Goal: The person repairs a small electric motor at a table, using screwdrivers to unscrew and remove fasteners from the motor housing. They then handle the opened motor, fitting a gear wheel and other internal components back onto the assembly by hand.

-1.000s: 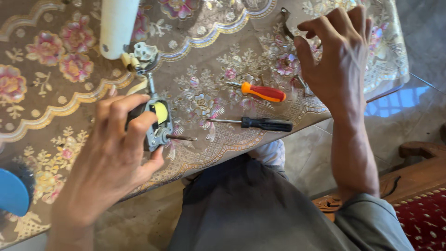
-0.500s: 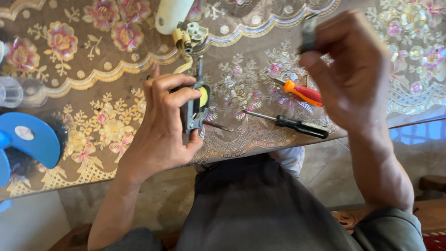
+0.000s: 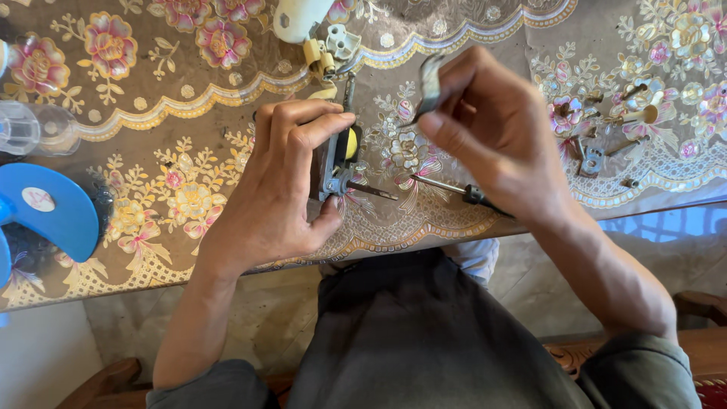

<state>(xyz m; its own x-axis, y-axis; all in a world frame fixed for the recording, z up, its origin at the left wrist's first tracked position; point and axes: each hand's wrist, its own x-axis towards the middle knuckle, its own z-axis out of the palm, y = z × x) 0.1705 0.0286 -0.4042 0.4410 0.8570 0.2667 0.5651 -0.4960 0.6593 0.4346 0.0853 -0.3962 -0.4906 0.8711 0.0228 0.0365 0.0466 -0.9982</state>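
A: Motor (image 3: 337,163), a metal frame with a yellow coil and thin steel shaft, sits on the floral cloth (image 3: 151,113), clamped by the left hand (image 3: 276,189). What changed?

B: The right hand (image 3: 492,136) has lifted off the cloth and now pinches a small grey metal bracket (image 3: 430,83) beside the motor; the screwdriver (image 3: 454,189) lies beneath it.

A: Meaning?

B: Probably fitting that part.

We see a glossy plastic tablecloth (image 3: 189,113), a dull grey metal motor frame (image 3: 333,170), a smooth blue plastic fan blade (image 3: 53,216), and a shiny steel screwdriver shaft (image 3: 439,185).
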